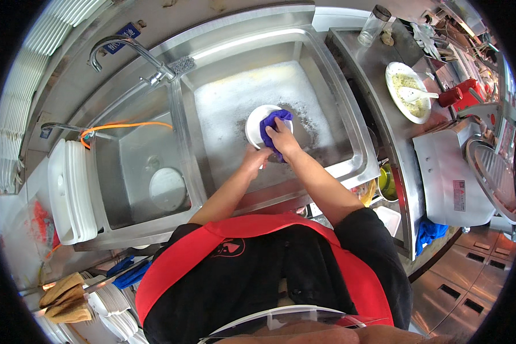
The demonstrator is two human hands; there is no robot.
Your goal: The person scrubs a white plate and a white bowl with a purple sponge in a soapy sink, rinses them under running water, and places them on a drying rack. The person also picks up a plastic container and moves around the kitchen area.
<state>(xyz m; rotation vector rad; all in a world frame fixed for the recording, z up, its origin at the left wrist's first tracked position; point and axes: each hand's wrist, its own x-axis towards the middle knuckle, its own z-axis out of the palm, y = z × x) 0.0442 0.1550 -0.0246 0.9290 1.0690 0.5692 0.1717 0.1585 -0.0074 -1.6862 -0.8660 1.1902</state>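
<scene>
Above the foamy water in the right-hand sink basin, my left hand point(257, 159) grips the near left rim of a round white plate point(254, 127). My right hand point(283, 139) is closed on a purple cloth point(268, 121) and presses it against the plate's inner face. The bunched cloth covers the plate's right part, and some of it hangs below my fingers. White suds point(223, 114) float around the plate, with darker water showing just to its right.
In the left basin lie a white plate point(168, 188) and an orange hose point(129, 124). A chrome faucet point(146, 54) rises behind the divider. White trays point(74, 195) stand on edge at the far left. The right counter bears an oval dish point(397, 70) with food and a white spoon point(414, 94).
</scene>
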